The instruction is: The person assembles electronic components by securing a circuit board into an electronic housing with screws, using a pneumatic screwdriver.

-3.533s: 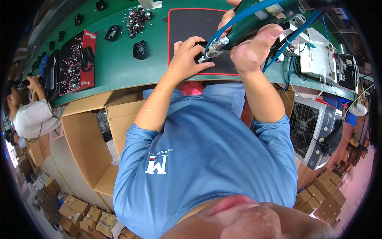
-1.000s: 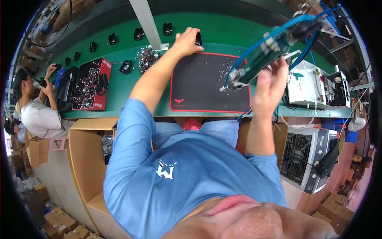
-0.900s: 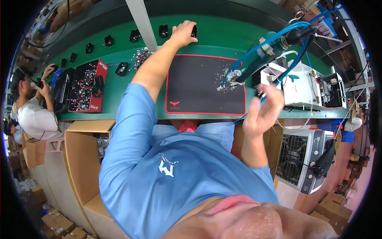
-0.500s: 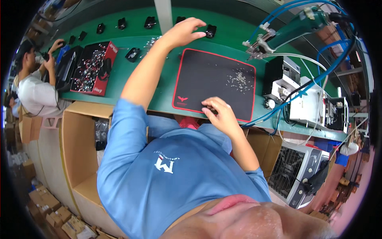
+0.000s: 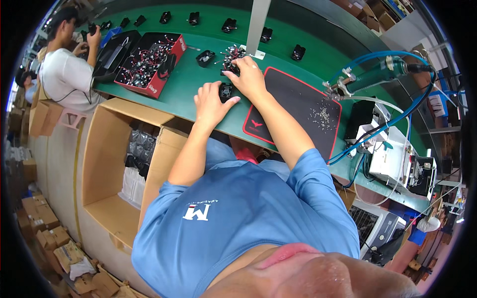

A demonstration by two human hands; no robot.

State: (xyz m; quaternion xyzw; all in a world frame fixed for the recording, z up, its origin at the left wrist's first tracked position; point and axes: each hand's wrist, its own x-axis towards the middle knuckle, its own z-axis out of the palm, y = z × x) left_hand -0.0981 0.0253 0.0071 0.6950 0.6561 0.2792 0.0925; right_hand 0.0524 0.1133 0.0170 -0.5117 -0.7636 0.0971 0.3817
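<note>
A small black plastic housing [image 5: 226, 90] lies on the green bench, left of the black mat. My left hand [image 5: 210, 105] is closed around it, fingers on its left side and thumb near its lower right. Just beyond, my right hand [image 5: 249, 78] reaches to a pile of small wired parts [image 5: 231, 55] with red, black and white leads. Its fingers are bent at the pile's near edge and partly hide it; what they grip cannot be made out. Another open black housing [image 5: 205, 58] sits to the left of the pile.
A red-edged black mat [image 5: 293, 102] holds scattered small pale pieces [image 5: 323, 116]. At right stand a green tool with blue hoses [image 5: 372, 77] and a white machine [image 5: 392, 161]. A red box of wired parts [image 5: 149, 64] is at left, near a co-worker [image 5: 67, 69]. Several black housings line the green belt.
My left hand has come back from the far belt to the near bench, now at a black housing. My right hand has moved left from the mat to the wired pile. The view has shifted.
</note>
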